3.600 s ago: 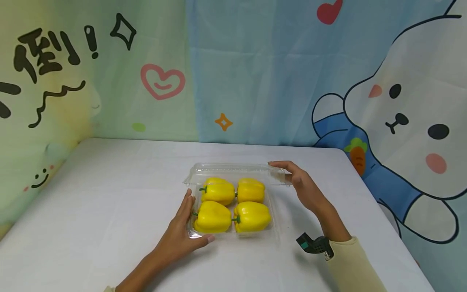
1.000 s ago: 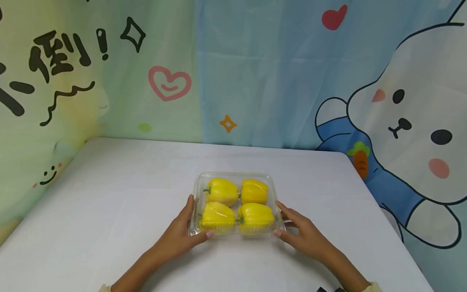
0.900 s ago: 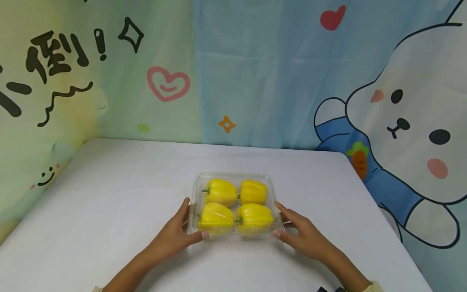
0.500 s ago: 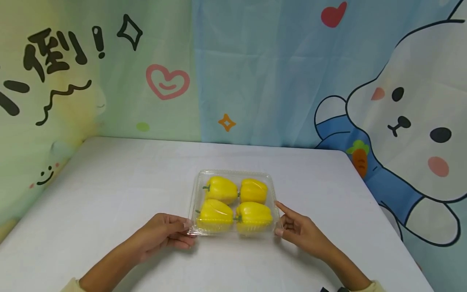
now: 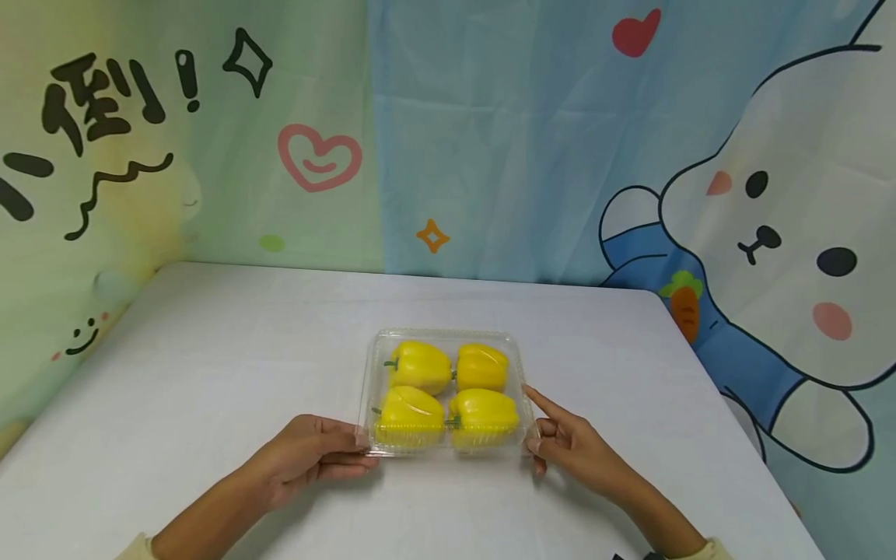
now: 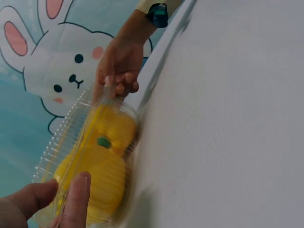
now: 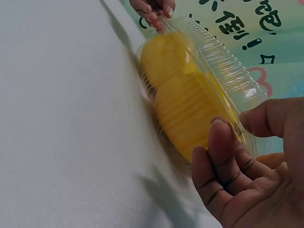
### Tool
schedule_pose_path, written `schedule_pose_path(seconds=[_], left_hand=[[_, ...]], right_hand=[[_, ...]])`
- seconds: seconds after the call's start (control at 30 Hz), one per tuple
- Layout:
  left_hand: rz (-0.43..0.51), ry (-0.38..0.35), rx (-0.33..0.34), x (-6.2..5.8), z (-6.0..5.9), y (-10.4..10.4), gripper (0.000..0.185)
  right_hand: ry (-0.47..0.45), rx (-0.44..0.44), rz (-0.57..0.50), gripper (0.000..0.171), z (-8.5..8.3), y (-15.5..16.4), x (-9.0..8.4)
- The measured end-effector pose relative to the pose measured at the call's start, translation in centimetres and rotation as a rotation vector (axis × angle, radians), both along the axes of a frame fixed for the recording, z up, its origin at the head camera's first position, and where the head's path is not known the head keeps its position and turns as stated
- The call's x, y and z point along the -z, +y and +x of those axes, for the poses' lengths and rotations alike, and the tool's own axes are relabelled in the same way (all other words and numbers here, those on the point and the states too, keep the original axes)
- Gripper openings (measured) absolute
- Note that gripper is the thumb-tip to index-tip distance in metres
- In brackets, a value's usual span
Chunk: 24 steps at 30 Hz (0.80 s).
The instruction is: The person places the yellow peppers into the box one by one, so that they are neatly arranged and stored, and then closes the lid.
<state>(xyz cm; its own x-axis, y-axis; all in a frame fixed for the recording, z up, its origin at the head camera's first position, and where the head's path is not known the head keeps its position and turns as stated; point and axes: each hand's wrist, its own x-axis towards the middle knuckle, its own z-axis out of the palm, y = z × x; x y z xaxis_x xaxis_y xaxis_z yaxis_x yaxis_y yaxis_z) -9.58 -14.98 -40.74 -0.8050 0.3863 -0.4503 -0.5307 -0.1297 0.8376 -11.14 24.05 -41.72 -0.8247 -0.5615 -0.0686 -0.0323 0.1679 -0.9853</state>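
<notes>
A clear plastic clamshell box (image 5: 448, 333) stands on the white table with its lid down over several yellow bell peppers (image 5: 484, 412) with green stems. My left hand (image 5: 311, 455) pinches the rim at the box's front left corner. At the front right corner my right hand (image 5: 570, 447) pinches the rim, its index finger stretched along the side. The left wrist view has the left thumb and a finger (image 6: 76, 202) close about the clear edge. In the right wrist view, the right thumb (image 7: 266, 116) and curled fingers meet at the rim.
The white table (image 5: 231, 365) reaches back to a printed cloth (image 5: 490, 155) with a rabbit and hearts. At the bottom edge, part of a black wrist device (image 5: 652, 555) shows near the right sleeve (image 5: 707, 549).
The lid, raised earlier with the right hand at it, has come down over the peppers. The left hand has turned from spanning the box's side to pinching its front corner; the right holds the opposite corner.
</notes>
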Motion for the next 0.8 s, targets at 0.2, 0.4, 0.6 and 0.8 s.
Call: schedule_pose_path(seconds=[0.2,0.4,0.6,0.8], left_hand=[[-0.005,0.015,-0.007,-0.19,0.2,0.09,0.037],[0.006,0.005,-0.024,-0.12,0.41,0.37,0.037],[0.033,-0.014,-0.047,0.15,0.45,0.3,0.04],[0.049,-0.015,-0.041,0.52,0.57,0.08,0.04]], right_hand=[[0.005,-0.011,0.007,0.07,-0.21,0.0,-0.18],[0.034,-0.052,-0.001,0.07,-0.57,-0.04,-0.38],[-0.027,-0.037,0.019,0.072,-0.68,-0.26,-0.47],[-0.047,-0.036,0.03,0.072,-0.53,-0.34,-0.12]])
